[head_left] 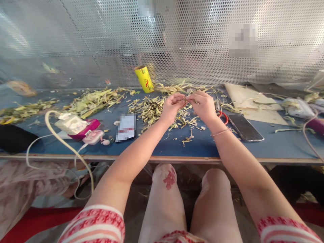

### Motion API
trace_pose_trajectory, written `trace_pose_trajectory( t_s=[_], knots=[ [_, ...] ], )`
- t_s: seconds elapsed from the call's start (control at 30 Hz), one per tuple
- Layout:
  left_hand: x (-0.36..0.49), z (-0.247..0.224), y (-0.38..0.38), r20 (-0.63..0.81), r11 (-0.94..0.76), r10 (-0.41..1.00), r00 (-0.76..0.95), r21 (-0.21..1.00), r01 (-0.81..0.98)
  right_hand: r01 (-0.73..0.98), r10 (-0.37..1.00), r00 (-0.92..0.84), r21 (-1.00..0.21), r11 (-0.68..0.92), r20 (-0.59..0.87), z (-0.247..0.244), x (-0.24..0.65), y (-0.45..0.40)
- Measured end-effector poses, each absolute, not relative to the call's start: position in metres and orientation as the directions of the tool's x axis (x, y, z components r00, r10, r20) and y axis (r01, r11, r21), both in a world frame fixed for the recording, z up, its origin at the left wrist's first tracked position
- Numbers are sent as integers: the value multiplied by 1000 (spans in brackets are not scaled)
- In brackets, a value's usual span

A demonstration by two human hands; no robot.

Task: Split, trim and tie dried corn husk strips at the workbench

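Both hands meet above a pile of dried, pale green and yellow plant strips (149,109) on the blue table. My left hand (174,105) is closed, its thumb and fingers pinched together on a small piece whose details are too small to make out. My right hand (202,104), a thin bracelet on its wrist, pinches at the same spot, fingertips almost touching those of the left. Red-handled scissors (222,116) lie just right of my right hand, partly hidden by it. A dark phone (246,127) rests beside them.
A yellow tube (144,79) leans near the perforated metal screen (177,44). On the left are another strip pile (95,101), a phone-like item (126,127), a magenta power block (83,130) and a looping cable. Beige sheets (253,101) lie at the right. Another person's patterned clothing (32,189) shows lower left.
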State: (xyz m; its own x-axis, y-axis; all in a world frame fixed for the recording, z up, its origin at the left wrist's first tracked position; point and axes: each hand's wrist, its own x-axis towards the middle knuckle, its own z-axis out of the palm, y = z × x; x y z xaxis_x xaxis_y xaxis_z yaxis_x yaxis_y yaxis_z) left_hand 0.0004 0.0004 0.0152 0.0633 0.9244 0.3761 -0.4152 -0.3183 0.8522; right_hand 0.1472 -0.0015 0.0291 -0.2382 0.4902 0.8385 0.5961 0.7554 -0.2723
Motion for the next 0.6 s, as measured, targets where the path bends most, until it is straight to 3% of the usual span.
trace_pose_trajectory(
  t_s=[0.27, 0.6],
  knots=[
    [-1, 12, 7, 410, -359, 912, 33, 833, -422, 579, 450, -263, -234, 781, 853, 30, 146, -2],
    [-3, 8, 12, 448, -400, 893, 44, 834, -380, 549, 605, -95, -465, 694, 791, 31, 140, -3]
  ],
)
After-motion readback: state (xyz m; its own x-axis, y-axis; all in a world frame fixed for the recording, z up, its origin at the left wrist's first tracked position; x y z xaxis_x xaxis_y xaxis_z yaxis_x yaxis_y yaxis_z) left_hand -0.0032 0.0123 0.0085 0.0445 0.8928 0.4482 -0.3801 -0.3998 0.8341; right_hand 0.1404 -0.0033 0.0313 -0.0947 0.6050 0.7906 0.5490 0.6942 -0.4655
